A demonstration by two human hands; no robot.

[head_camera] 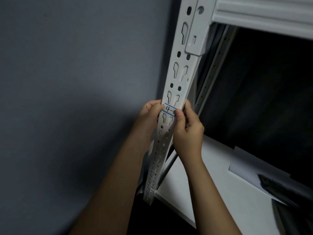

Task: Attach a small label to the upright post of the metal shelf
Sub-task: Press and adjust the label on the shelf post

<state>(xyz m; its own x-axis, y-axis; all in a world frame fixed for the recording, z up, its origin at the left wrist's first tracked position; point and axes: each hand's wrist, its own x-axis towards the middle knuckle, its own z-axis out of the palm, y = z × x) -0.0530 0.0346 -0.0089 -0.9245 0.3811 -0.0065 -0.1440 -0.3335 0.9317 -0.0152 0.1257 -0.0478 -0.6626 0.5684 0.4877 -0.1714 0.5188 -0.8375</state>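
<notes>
A white perforated upright post [183, 72] of the metal shelf runs from the top centre down to the lower middle. A small white label [169, 109] with blue edge lines and handwritten "4-" lies across the front of the post. My left hand [149, 116] wraps the post's left side, its thumb pressing the label's left end. My right hand [188, 131] curls round the post's right side, and its thumb presses the label's right end, hiding the last character.
A grey wall [67, 82] fills the left. A white shelf beam [262, 16] crosses the top right. A white shelf board [220, 192] lies at lower right with a sheet of paper [250, 168] and a dark object [284, 189] on it.
</notes>
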